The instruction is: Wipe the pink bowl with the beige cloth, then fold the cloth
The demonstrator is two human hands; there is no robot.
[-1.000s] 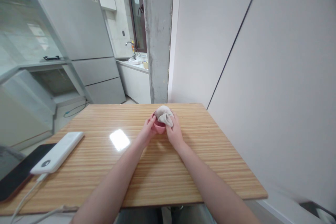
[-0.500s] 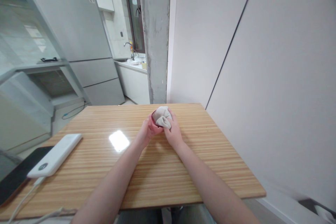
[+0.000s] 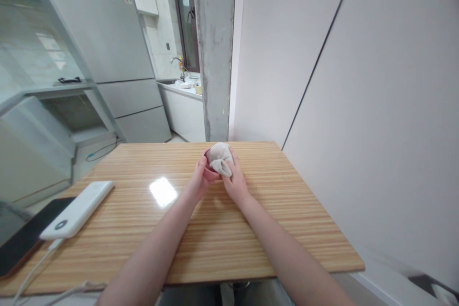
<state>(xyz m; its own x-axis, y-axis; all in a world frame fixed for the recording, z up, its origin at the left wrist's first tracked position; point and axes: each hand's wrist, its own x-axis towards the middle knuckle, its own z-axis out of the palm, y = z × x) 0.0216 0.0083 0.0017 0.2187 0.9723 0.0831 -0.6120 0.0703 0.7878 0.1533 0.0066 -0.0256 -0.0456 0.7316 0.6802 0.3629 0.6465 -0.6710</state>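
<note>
A small red cup (image 3: 208, 170) sits near the far middle of the wooden table (image 3: 251, 229), mostly hidden by both hands. My left hand (image 3: 199, 181) wraps around the cup's left side. My right hand (image 3: 234, 182) presses a crumpled beige cloth (image 3: 218, 157) into the cup's mouth, fingers curled over the cloth. The cloth bulges out above the rim.
A white power bank (image 3: 77, 209) with a cable lies at the table's left, beside a black phone (image 3: 21, 236) at the left edge. A white wall runs along the table's right side. A concrete pillar (image 3: 215, 48), a grey fridge (image 3: 107, 43) and a kitchen counter stand behind.
The red cup shows less than before as my left hand closes further around it. My right hand has turned the cloth slightly in the cup. The hands stay in the same spot.
</note>
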